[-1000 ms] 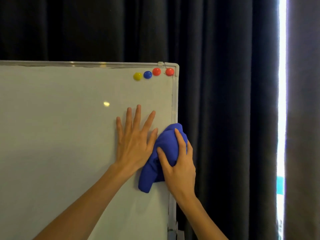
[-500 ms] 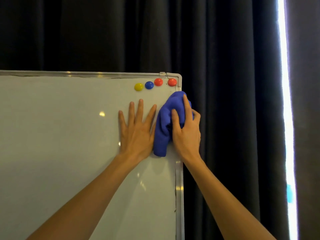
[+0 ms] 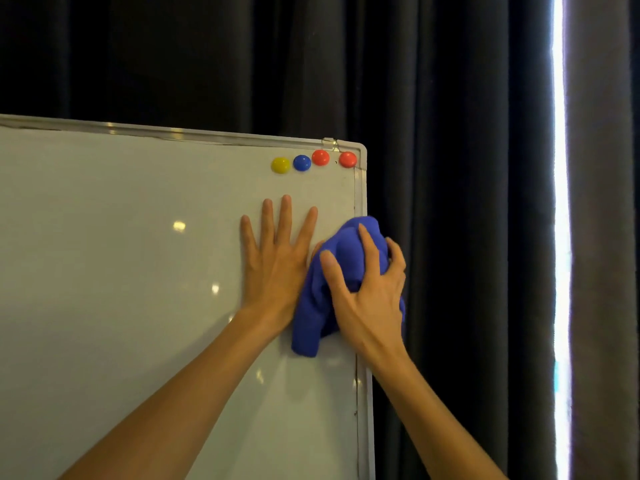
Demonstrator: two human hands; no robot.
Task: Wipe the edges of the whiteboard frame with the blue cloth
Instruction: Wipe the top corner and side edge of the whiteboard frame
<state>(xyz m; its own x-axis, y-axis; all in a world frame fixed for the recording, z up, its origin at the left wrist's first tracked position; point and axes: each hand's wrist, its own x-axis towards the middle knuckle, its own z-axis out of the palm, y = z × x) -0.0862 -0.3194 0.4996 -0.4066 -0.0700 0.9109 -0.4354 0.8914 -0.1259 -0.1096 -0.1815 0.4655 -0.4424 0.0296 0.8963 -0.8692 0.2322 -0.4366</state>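
Note:
The whiteboard (image 3: 121, 271) fills the left of the view, and its silver frame (image 3: 360, 188) runs down the right edge. A bunched blue cloth (image 3: 346, 251) wraps over that right edge at mid height. My right hand (image 3: 367, 292) grips the cloth and presses it against the frame, fingers curled over it. Flat on the board just left of the cloth lies my left hand (image 3: 277, 258), fingers spread, holding nothing. The stretch of frame under the cloth is hidden.
A yellow magnet (image 3: 280, 165), a blue magnet (image 3: 302, 163) and two red magnets (image 3: 320, 157) sit in the board's top right corner. Dark curtains (image 3: 450, 168) hang behind, with a bright gap (image 3: 559, 202) at the right.
My right hand slid the cloth up the right frame edge toward the top corner, then back down to mid height. My left hand stayed flat on the board.

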